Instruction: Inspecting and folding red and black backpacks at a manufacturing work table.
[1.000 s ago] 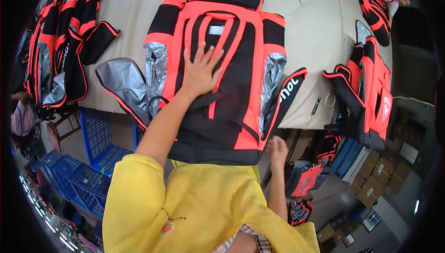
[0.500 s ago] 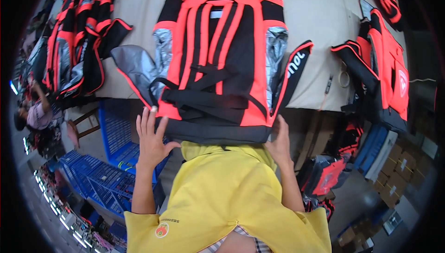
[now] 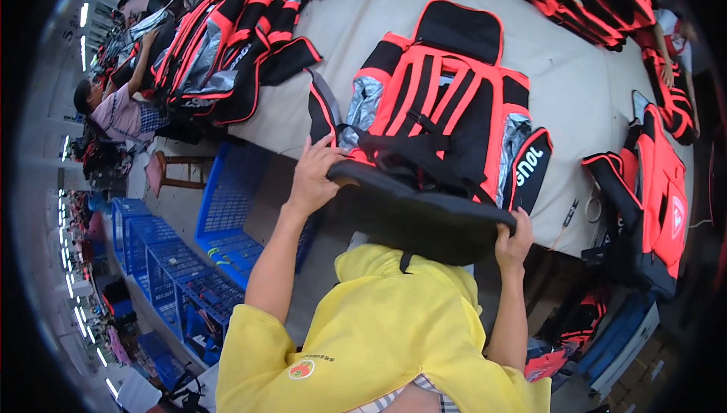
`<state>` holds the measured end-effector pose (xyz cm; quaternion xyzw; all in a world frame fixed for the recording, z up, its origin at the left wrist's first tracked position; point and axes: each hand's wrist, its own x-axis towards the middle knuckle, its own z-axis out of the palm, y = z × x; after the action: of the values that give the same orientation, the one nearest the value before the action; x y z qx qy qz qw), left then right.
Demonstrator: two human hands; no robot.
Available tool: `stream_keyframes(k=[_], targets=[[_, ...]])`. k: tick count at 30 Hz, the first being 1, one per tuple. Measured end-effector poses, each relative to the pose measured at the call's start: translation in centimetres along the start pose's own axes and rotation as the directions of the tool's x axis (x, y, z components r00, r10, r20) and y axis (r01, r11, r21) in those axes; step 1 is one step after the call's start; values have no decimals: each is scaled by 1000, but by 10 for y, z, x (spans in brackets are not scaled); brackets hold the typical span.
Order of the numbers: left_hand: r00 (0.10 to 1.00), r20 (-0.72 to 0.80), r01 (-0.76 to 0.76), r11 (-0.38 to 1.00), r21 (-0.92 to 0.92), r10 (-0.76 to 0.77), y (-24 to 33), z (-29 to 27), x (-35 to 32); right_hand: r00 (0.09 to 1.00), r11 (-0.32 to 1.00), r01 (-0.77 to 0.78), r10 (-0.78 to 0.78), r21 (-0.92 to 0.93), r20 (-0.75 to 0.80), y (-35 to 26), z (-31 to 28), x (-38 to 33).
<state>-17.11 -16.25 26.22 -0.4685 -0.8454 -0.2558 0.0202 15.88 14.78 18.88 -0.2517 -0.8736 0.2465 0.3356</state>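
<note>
A red and black backpack with grey side panels lies flat on the beige table, straps up. Its black bottom end is lifted off the near table edge. My left hand grips the left corner of that bottom end. My right hand grips its right corner. Both forearms reach up from my yellow sleeves.
A pile of red and black backpacks lies at the table's left end, another backpack hangs at the right edge, more sit at the far side. Blue plastic crates stand on the floor left. A seated person works at far left.
My left hand came off the backpack's top, both hands dropped to the near edge, then took hold of the bottom end and lifted it. The view shifted right.
</note>
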Motion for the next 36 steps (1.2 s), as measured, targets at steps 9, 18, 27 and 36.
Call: stream_keyframes(k=[9,18,27,36], targets=[[899,192,393,918,50,-395,-25,53,151,771,775,-610,628,-164,105,60,56,129],[783,606,495,730,-472,-140,-116,148,146,613,633,-749,774,-194,157,57,72,95],[666,683,726,466,-505,-298,-131,168,140,533,517,-537,820,666,-208,43,42,4],[627,712,777,315,-544,-317,-131,164,133,317,-137,-591,867,795,385,-55,79,-150]])
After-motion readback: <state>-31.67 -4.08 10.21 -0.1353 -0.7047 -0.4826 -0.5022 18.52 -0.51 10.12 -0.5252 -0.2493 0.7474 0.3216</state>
